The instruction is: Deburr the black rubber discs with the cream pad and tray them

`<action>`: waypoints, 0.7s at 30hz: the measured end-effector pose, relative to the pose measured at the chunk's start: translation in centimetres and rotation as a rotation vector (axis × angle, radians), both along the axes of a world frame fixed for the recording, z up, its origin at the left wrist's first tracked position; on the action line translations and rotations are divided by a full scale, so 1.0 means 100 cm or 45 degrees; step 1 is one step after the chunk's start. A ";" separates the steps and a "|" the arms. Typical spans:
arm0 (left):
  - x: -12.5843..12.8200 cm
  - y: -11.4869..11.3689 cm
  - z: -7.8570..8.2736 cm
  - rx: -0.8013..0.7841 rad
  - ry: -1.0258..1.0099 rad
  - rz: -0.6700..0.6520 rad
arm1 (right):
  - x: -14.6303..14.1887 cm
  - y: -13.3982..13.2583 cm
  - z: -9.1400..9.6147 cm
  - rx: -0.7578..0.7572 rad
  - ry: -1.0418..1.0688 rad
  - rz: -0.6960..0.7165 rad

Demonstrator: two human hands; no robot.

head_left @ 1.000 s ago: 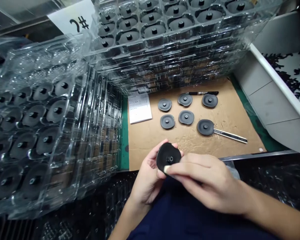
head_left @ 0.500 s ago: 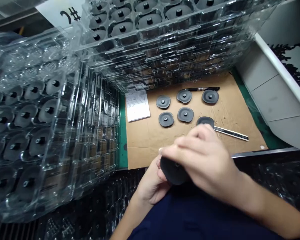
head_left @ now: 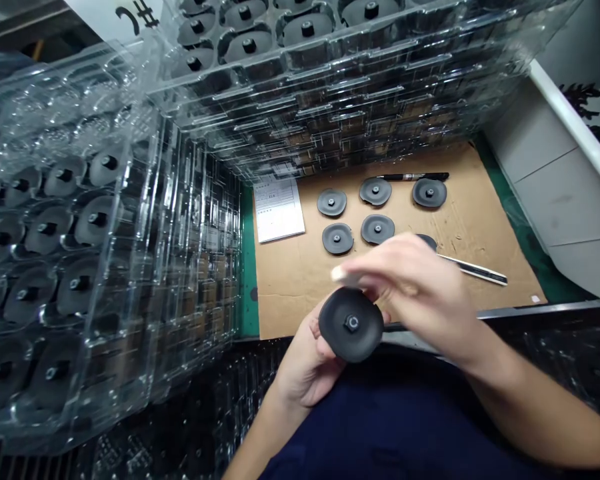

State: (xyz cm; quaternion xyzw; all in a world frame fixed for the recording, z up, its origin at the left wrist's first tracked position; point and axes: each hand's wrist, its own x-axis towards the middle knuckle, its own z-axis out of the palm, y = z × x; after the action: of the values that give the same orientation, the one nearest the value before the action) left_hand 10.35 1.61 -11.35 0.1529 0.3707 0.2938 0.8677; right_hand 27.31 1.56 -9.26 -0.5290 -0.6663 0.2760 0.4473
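My left hand (head_left: 307, 363) cups a black rubber disc (head_left: 351, 325) from below, its centre stud facing up. My right hand (head_left: 410, 287) is raised just above the disc, holding nothing, its fingers extended toward the left. Beyond it, several matching discs, such as one (head_left: 331, 202) and another (head_left: 377, 229), lie on a cardboard sheet (head_left: 290, 293). My right hand partly hides one more disc (head_left: 427, 241), which sits on the blade end of a utility knife (head_left: 475, 269).
Stacked clear plastic trays (head_left: 180, 167) filled with black discs rise at the left and back. A black marker (head_left: 414, 177) and a printed sheet (head_left: 279, 210) lie on the cardboard. A green mat (head_left: 249, 293) shows beneath it. A white bin (head_left: 575, 140) stands at the right.
My right hand has lifted off the disc and moved up, uncovering its stud. The disc now faces up in my left hand. The view has shifted slightly.
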 end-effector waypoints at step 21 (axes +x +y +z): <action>-0.011 0.004 -0.013 -0.022 -0.167 0.128 | -0.004 -0.048 -0.097 -0.692 -0.125 -0.112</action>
State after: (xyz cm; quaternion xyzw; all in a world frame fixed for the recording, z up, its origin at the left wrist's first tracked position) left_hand 9.29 2.02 -12.69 0.1071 0.3228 0.3431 0.8755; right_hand 26.90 -3.23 -18.91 -0.6709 -0.5649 0.3989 0.2677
